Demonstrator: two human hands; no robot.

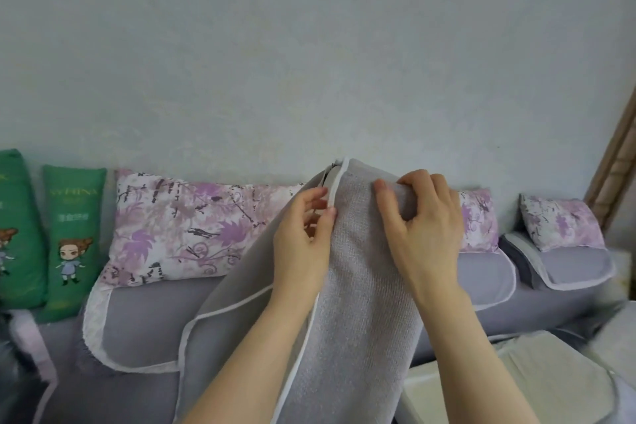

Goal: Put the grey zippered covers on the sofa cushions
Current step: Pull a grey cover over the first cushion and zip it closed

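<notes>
A grey cover (358,289) with white piping stands upright in front of me, its top corner raised against the wall. My left hand (303,241) pinches the white-piped edge near the top, beside the dark zipper slit (326,179). My right hand (425,231) grips the upper right of the cover, fingers curled over the fabric. What is inside the cover is hidden.
A grey sofa (148,323) runs along the wall. Purple-flowered pillows (192,227) lean on its back, one more at far right (559,222). Two green cartoon pillows (70,241) stand at the left. A pale bare cushion (537,385) lies at lower right.
</notes>
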